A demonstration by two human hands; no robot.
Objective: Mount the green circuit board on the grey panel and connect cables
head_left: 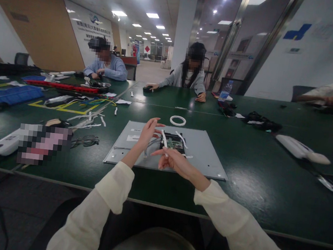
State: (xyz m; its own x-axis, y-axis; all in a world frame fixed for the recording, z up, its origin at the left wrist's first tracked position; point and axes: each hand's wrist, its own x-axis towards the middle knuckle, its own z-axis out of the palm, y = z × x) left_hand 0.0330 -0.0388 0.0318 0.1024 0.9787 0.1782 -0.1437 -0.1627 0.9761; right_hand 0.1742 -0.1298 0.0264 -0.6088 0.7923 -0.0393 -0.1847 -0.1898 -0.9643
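Observation:
A grey metal panel lies flat on the green table. On it sits a green circuit board in a black frame. My left hand is over the panel at the board's left side, fingers apart, with a grey cable beside it. My right hand is at the board's near edge, thumb and fingers together at the lower end of a white strip that crosses the board's left part. Another white strip lies over the board's right side. Just beyond the panel is a white tape ring.
Glasses, a white device and tape scraps lie to the left, with a blue tray farther back. A white device is at the right. Several people sit around the table.

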